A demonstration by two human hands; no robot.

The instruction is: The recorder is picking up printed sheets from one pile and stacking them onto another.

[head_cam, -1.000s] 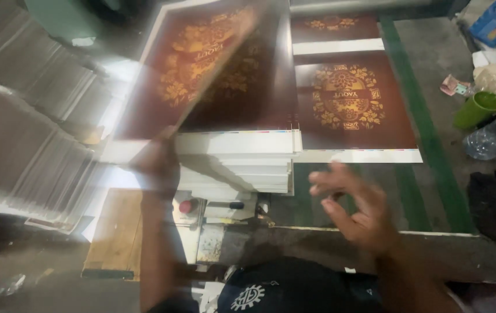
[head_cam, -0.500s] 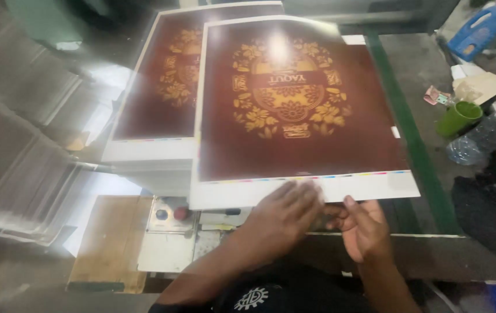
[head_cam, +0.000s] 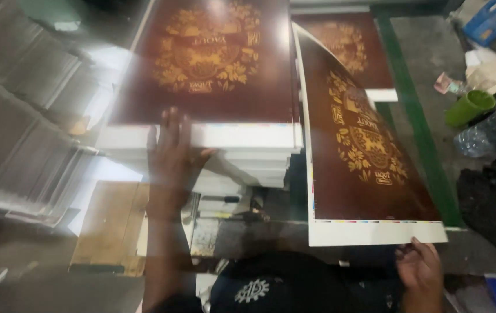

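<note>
Two hands: left (head_cam: pixel 172 152) on sheet stack (head_cam: pixel 201 136), right (head_cam: pixel 419 268) w/ printed sheet (head_cam: pixel 369 168)

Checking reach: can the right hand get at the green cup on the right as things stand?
Probably not right away. The right hand pinches the near edge of the lifted printed sheet, which stands between it and the green cup. The cup sits farther out, among clutter.

Dim scene, lit from above. Hot glare on the glossy top sheet (head_cam: pixel 213 58) and a white flare at left. Left side smeared by motion blur and ghosting. Lower edge falls into shadow. Overall soft focus, right clutter murky.
</note>
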